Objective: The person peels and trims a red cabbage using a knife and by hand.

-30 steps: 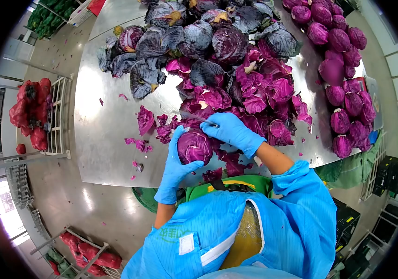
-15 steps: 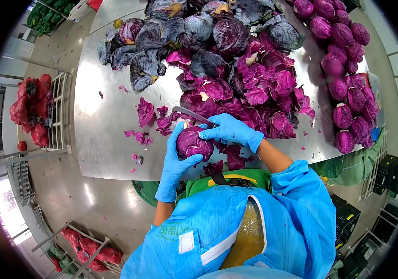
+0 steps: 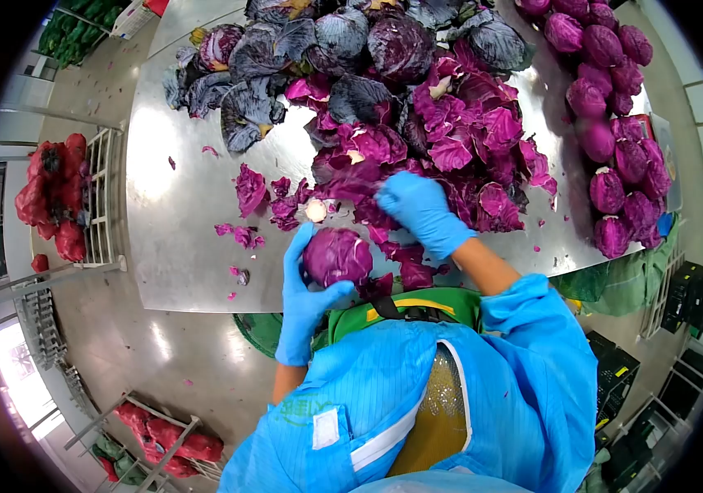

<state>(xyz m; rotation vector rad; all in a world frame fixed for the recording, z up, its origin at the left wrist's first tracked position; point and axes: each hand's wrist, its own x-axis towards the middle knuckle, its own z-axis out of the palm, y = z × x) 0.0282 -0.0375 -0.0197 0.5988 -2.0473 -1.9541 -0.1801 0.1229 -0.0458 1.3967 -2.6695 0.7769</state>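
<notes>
My left hand [image 3: 302,283], in a blue glove, is wrapped around the left side of a trimmed red cabbage head [image 3: 337,256] near the table's front edge. The thumb lies along its lower side, the fingers along its upper left. Further right and up, my right hand [image 3: 421,212] is closed in a fist on a knife, whose blade is smeared by motion. Just above the cabbage rests a pale cut stalk piece [image 3: 316,210]. Beyond my hands spreads a heap of loose purple leaves [image 3: 458,131].
Untrimmed dark cabbages [image 3: 401,48] are piled at the back of the metal table [image 3: 179,205]. Trimmed heads [image 3: 602,45] line its right side. Left of the table stand racks with red sacks [image 3: 55,197]; black crates [image 3: 692,296] are at the right.
My right hand has moved off the cabbage, up and to the right, with the knife. A pale stalk piece now shows above the cabbage. My left hand keeps its hold.
</notes>
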